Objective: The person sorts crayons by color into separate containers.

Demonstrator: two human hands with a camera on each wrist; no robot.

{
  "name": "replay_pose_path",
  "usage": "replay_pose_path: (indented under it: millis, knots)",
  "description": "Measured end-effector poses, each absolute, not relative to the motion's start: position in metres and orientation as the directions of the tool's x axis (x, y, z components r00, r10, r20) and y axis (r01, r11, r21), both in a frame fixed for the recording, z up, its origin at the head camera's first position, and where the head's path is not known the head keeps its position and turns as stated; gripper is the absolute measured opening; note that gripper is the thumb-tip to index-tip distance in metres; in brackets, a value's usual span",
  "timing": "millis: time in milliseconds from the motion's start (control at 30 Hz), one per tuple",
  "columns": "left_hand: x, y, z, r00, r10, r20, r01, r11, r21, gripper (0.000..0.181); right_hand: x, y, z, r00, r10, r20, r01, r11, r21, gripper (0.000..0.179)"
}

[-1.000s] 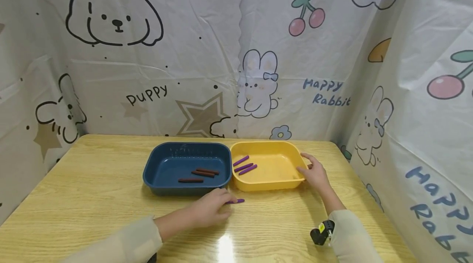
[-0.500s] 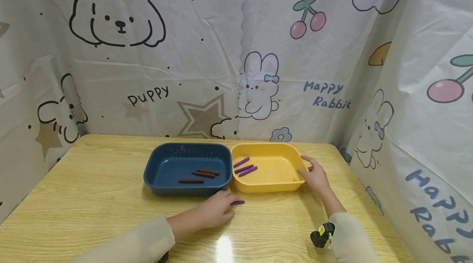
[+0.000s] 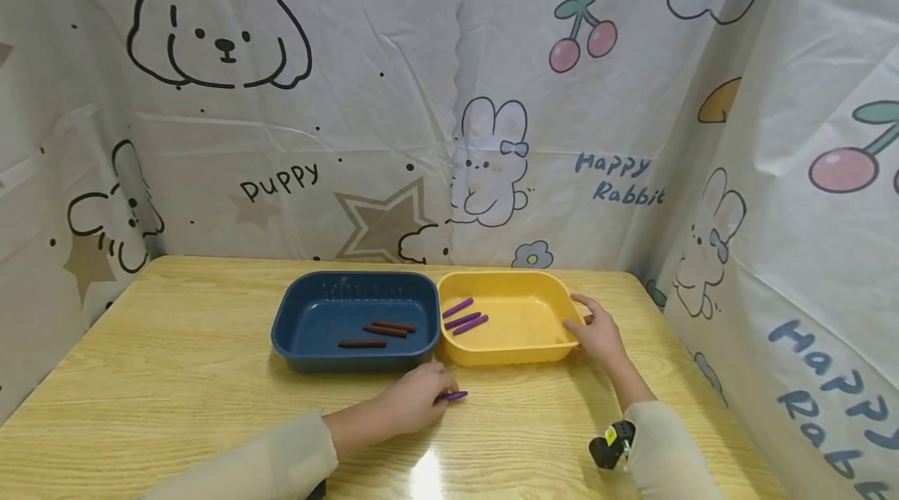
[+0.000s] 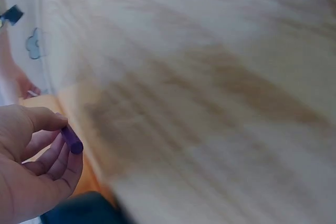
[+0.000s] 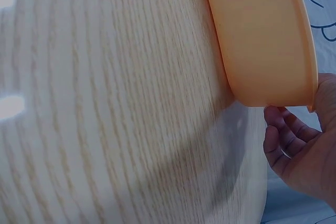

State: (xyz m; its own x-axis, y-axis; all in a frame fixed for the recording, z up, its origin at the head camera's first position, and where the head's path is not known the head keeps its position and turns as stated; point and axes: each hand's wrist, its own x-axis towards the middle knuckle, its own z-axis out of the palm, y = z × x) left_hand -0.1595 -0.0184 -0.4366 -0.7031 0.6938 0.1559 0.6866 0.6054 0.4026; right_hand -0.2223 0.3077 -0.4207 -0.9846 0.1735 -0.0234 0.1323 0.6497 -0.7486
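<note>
Between thumb and fingertips my left hand (image 3: 419, 398) pinches a purple crayon (image 3: 456, 395), just in front of the two bins. The left wrist view shows the flat end of this crayon (image 4: 72, 141) poking out past the fingers. On the right, my right hand (image 3: 600, 335) holds the corner of the yellow bin (image 3: 516, 356); its thumb lies at the rim, and in the right wrist view its curled fingers (image 5: 286, 135) are against the outside. Several purple crayons (image 3: 467, 322) lie at the left inside the yellow bin.
A dark blue bin (image 3: 337, 363) stands against the yellow one's left side, with several brown crayons (image 3: 363, 343) inside. Both are on a wood-grain table (image 3: 175, 375). A white printed curtain (image 3: 379, 118) hangs behind and along the sides.
My left hand has taken hold of the purple crayon from the table and drawn it slightly toward me. My right hand keeps its place at the yellow bin.
</note>
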Motion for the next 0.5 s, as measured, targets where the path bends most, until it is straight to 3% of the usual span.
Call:
replay_pose_path:
  millis: [500]
  knots:
    - [-0.171,-0.008,-0.380,-0.722,0.677,0.142,0.644,0.583,0.495,0.014,-0.223,0.308,-0.422,-0.986,0.169,-0.009,0.121,0.669,-0.733,0.056]
